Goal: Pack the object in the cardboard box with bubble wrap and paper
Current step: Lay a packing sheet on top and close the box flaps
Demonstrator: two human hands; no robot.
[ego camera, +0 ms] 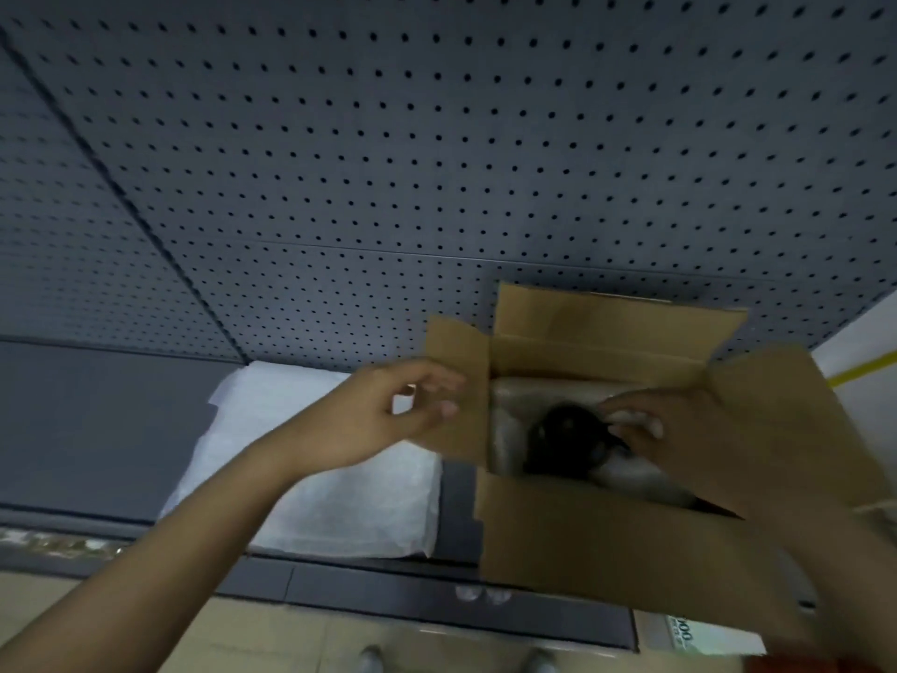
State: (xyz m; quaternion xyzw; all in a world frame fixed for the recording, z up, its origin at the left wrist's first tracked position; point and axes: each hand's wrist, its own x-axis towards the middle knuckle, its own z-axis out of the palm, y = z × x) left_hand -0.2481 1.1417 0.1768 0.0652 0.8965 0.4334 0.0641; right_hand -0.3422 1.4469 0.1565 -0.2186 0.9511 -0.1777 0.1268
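Overhead, a grey pegboard wall [437, 138] fills the view from 9 o'clock round to 3 o'clock, and a dark shelf [97, 429] runs along its foot. On the shelf at 4 o'clock stands the cardboard box [606, 541] with all four flaps open. A stack of white paper [340, 502] lies just beside it at its 9 o'clock. Bubble wrap [509, 429] lines the inside of the box.

The left hand [383, 420] hovers at the box's 9 o'clock flap with its fingers loosely curled and apart. It grips nothing that shows, and whether the fingertips touch the flap I cannot tell. The right hand [679, 439] reaches in from 3 o'clock, its fingers and thumb pinching the edge of the black object [563, 439]. The object sits low in the box on the wrap, near the middle.

The risks look modest but real. The top of the object is bare, so closing the flaps now would leave it uncushioned above. Released off-centre, it could settle against a wall where the wrap is thin. The near flap hangs out over the shelf's front edge, and a forearm leaning on it could tip or drag the box.
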